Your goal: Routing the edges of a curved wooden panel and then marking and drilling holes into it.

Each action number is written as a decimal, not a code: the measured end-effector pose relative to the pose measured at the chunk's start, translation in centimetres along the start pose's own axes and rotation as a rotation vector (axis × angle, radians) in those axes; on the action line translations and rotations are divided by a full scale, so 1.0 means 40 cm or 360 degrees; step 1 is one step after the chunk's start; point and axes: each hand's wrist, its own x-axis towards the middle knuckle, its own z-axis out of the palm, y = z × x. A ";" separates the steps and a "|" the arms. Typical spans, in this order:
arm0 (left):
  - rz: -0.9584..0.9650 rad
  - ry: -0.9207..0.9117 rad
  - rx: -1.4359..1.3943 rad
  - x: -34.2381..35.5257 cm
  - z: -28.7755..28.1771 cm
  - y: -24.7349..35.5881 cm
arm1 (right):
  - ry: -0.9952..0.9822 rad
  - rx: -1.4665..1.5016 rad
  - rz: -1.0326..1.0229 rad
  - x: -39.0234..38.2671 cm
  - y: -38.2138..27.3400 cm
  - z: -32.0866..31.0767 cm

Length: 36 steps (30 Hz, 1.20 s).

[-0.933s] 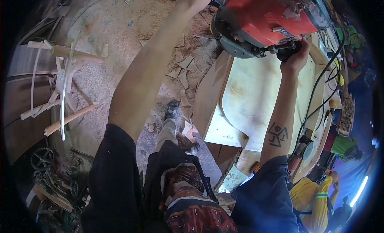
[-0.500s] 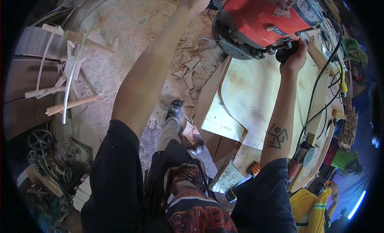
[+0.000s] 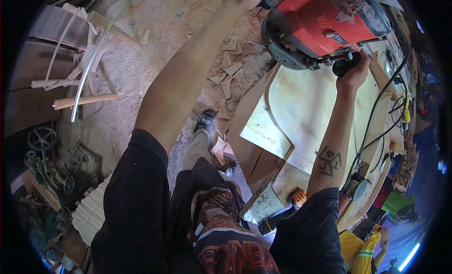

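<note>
A red power router (image 3: 313, 27) with a dark round base is at the upper right, over a pale template board (image 3: 306, 109) with a curved cut-out edge. My right hand (image 3: 354, 75) is closed round the black knob on the router's near right side. At the top edge, my left hand (image 3: 246, 0) is closed at a black handle on the router's left side; part of this hand is cut off by the picture's edge. Beneath the template lies a brown wooden panel (image 3: 245, 128) that juts out along its left side. The router's bit is hidden.
Wood offcuts (image 3: 230, 69) litter the dusty floor. A black power cord (image 3: 379, 100) runs down the bench's right side, near a sander-like tool (image 3: 360, 189). An orange-and-black tool (image 3: 297, 197) lies by my right sleeve. Wooden frame pieces (image 3: 103, 48) stand left; a person in yellow (image 3: 360, 248) is lower right.
The router and both my hands have shifted slightly to the right in the picture, and the view itself has moved a little. Both hands keep their hold.
</note>
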 end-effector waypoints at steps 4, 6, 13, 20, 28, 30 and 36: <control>0.0030 -0.0063 -0.0057 -0.009 -0.008 -0.001 | -0.0024 -0.0015 0.0011 -0.013 -0.004 0.003; 0.0016 -0.0058 -0.0086 -0.017 -0.008 0.004 | -0.0046 -0.0014 -0.0008 -0.019 -0.006 0.000; -0.0006 -0.0013 -0.0045 -0.062 -0.016 0.031 | -0.0021 -0.0029 0.0010 -0.041 -0.009 -0.010; 0.0150 -0.0041 0.0037 -0.113 -0.038 0.057 | -0.0081 0.0036 0.0004 -0.072 -0.012 -0.020; 0.0070 0.0061 0.0064 -0.167 -0.048 0.073 | -0.0121 0.0008 0.0037 -0.119 -0.029 -0.028; 0.0120 0.0034 0.0044 -0.176 -0.054 0.073 | -0.0114 0.0019 0.0027 -0.126 -0.029 -0.027; 0.0247 0.0049 0.0092 -0.223 -0.068 0.091 | -0.0115 -0.0004 -0.0011 -0.158 -0.034 -0.035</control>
